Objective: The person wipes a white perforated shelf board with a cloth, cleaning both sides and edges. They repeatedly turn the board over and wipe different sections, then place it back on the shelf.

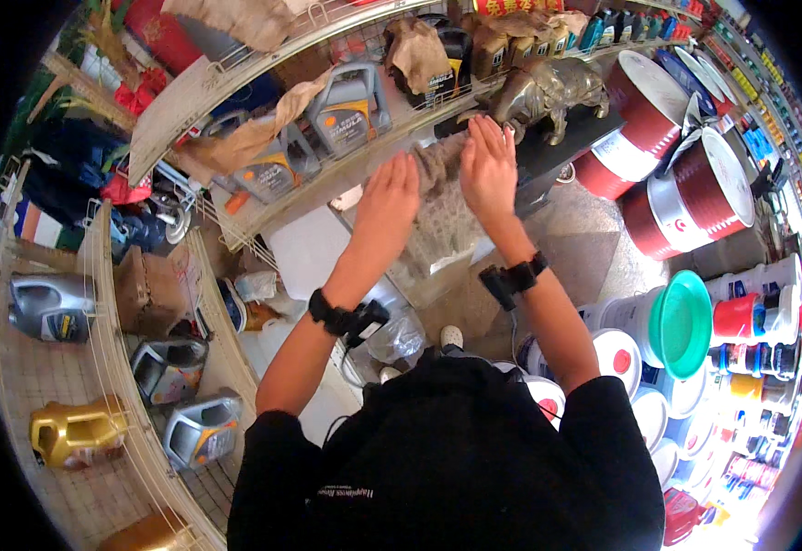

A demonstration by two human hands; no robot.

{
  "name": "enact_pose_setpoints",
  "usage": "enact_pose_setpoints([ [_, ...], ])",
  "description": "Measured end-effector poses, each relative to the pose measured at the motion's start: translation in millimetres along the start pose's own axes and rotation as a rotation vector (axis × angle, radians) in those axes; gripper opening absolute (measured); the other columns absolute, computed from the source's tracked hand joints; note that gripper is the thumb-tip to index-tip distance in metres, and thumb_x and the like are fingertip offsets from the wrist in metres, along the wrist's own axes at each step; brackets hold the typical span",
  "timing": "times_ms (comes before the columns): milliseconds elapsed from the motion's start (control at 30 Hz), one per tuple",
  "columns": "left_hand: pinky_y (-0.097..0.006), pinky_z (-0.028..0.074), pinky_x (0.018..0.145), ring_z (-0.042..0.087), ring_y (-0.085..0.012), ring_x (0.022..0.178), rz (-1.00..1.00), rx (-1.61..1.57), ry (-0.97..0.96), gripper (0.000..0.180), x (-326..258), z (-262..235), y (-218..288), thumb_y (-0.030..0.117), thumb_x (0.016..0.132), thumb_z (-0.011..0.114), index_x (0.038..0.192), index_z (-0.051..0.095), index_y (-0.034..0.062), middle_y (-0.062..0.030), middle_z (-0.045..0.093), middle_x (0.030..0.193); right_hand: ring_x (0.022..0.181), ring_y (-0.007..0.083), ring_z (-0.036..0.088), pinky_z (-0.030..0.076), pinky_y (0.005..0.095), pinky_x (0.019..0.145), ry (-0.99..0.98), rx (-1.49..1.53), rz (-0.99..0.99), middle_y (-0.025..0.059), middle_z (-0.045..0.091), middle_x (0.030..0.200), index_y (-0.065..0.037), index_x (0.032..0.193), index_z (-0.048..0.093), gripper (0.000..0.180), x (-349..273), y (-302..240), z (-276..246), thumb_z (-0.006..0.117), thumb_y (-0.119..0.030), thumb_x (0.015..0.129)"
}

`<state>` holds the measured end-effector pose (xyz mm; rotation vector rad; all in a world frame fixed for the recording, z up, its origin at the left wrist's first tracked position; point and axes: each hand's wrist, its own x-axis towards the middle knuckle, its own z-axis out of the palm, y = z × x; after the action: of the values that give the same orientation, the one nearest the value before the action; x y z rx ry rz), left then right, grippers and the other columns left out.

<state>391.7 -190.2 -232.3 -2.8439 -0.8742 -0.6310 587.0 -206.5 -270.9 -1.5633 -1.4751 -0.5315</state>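
Observation:
Both my arms reach forward to a worn grey-brown cloth [442, 216] that hangs between my hands in front of the shelf. My left hand [390, 197] is at the cloth's left side, its fingers pressed together on the upper edge. At the right side, my right hand [490, 174] grips the cloth with its fingers pointing away from me; both thumbs are largely hidden. Just beyond the right hand stands a bronze-coloured bull statue [552, 92] on a dark base [566, 138].
Grey oil jugs [347, 108] and torn brown paper [277, 119] sit on the shelf ahead. More jugs, one of them gold [78, 432], fill racks at left. Red-and-white drums [685, 197], lidded buckets [616, 354] and a green basin [681, 323] stand at right.

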Motion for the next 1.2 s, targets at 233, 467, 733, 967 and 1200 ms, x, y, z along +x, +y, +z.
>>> enact_pose_setpoints([
  [233,-0.041,0.038,0.104,0.046,-0.0335,0.122,0.068,-0.042,0.059,0.053,13.4,2.2,4.9,-0.003,0.074,0.052,0.126,0.044,-0.0086,-0.0214,0.045,0.133,0.111,0.0336,0.054,0.036,0.0472,0.101,-0.009,-0.068,-0.035,0.0181,0.060,0.114,0.005,0.109,0.059,0.026,13.3,5.3,-13.0,0.047,-0.008,0.089],
  [467,-0.039,0.034,0.108,0.039,-0.0293,0.130,0.031,-0.095,0.030,0.060,-0.4,-2.8,2.1,-0.006,0.074,0.050,0.133,0.041,-0.0047,-0.0153,0.039,0.142,0.118,0.0273,0.052,0.032,0.0451,0.106,-0.155,0.033,-0.124,0.0121,0.059,0.121,-0.001,0.114,0.059,0.029,1.1,-1.0,-21.4,0.045,-0.008,0.090],
  [733,-0.040,0.032,0.108,0.038,-0.0278,0.132,-0.181,-0.058,0.016,0.051,-71.3,-32.7,5.0,0.000,0.083,0.049,0.134,0.042,-0.0025,-0.0135,0.039,0.143,0.125,0.0272,0.047,0.026,0.0447,0.109,-0.169,0.111,-0.045,0.0117,0.056,0.127,-0.002,0.121,0.058,0.035,-4.9,-11.1,-11.9,0.034,-0.013,0.096],
  [967,-0.040,0.034,0.106,0.040,-0.0277,0.131,-0.340,0.030,0.128,0.049,-97.2,-40.9,-17.4,0.007,0.087,0.054,0.133,0.042,-0.0044,-0.0165,0.041,0.140,0.125,0.0279,0.047,0.027,0.0448,0.109,-0.149,0.126,-0.060,0.0116,0.055,0.128,-0.002,0.122,0.057,0.036,-4.5,-25.8,0.0,0.034,-0.013,0.096],
  [1200,-0.033,0.044,0.094,0.056,-0.0291,0.113,-0.614,-0.485,0.367,0.050,-89.1,-3.5,-38.2,0.017,0.090,0.059,0.131,0.042,-0.0043,-0.0198,0.058,0.119,0.124,0.0272,0.048,0.027,0.0459,0.108,-0.126,0.092,-0.062,0.0101,0.057,0.127,-0.002,0.120,0.058,0.035,-7.1,-19.3,0.6,0.036,-0.013,0.096],
])
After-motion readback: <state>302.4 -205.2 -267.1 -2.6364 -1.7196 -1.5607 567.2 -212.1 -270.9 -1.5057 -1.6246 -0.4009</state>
